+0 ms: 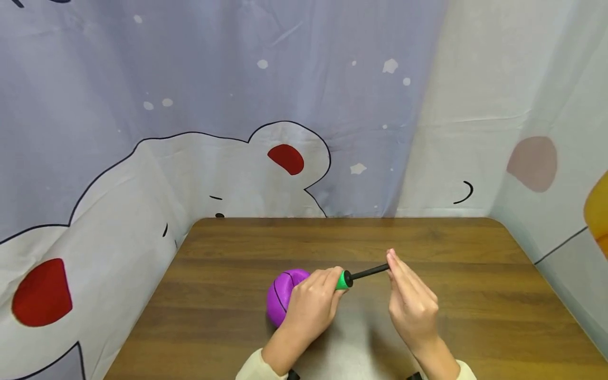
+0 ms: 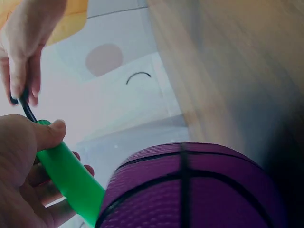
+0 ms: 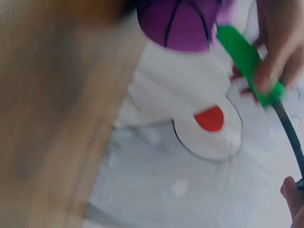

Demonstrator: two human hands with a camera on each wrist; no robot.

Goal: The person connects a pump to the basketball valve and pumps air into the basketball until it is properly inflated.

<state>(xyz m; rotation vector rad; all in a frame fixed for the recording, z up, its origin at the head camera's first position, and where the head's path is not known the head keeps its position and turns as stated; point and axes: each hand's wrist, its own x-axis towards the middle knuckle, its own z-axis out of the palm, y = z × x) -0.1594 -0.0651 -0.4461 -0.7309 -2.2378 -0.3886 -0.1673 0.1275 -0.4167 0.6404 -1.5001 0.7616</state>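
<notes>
My left hand (image 1: 311,303) grips the green barrel of a hand air pump (image 2: 71,175), its thumb lying along the barrel near the rod end. At the barrel's other end is a purple ball (image 1: 280,295) with black seam lines, looking dented at the top in the head view. A black pump rod (image 1: 370,271) stretches out of the barrel toward the right. My right hand (image 1: 415,311) holds the rod's far end, where fingers mostly hide the black handle (image 2: 15,100). In the right wrist view, the ball (image 3: 187,28) meets the barrel's tip.
Beneath the hands lies a brown wooden table (image 1: 228,248) with rounded far corners. Behind and beside it hangs a printed curtain (image 1: 199,95) with pale bear shapes and red patches. Cream sleeves show at both wrists.
</notes>
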